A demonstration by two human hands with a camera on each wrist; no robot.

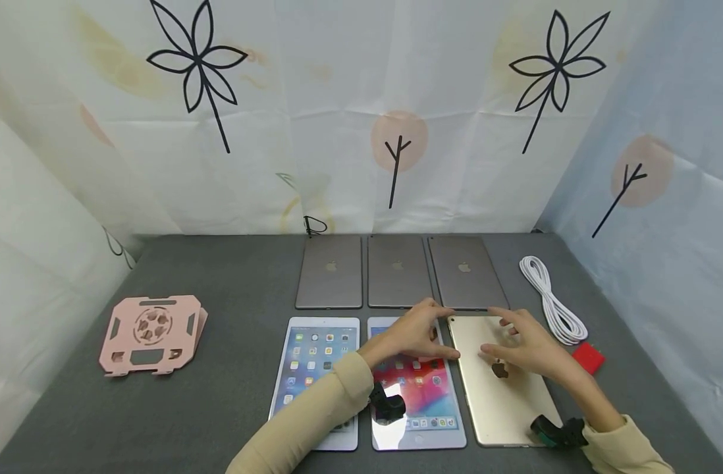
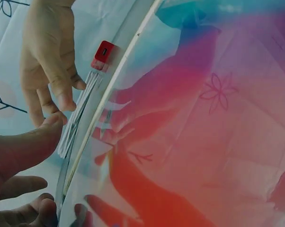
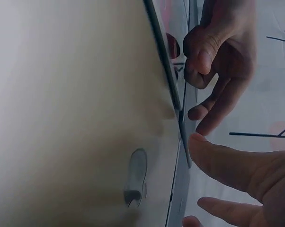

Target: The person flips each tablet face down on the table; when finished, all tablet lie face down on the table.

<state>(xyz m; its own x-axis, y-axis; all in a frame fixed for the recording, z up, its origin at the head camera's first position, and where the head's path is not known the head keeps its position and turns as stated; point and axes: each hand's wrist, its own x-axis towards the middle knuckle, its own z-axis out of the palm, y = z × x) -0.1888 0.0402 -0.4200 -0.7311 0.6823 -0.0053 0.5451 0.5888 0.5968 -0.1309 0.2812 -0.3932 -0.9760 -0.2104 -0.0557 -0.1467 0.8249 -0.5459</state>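
Observation:
My left hand (image 1: 417, 332) is above the upper part of a lit tablet (image 1: 421, 401) with a red and blue screen, thumb and forefinger spread apart. Over the gold back of another tablet (image 1: 477, 395), my right hand (image 1: 530, 342) has its thumb and forefinger apart, nothing between them. In the left wrist view the left thumb (image 2: 33, 144) is beside the lit screen (image 2: 190, 123). The gold back (image 3: 85, 113) fills much of the right wrist view, beside the right hand (image 3: 246, 175). Whether any fingertip touches a tablet, I cannot tell.
A second lit tablet (image 1: 320, 355) lies left, partly under the left sleeve. Behind are three grey tablets (image 1: 328, 273), backs up. A coiled white cable (image 1: 554, 303) and a red charger block (image 1: 589, 358) lie right. A pink stand (image 1: 151, 336) sits far left on the grey table (image 1: 231, 276).

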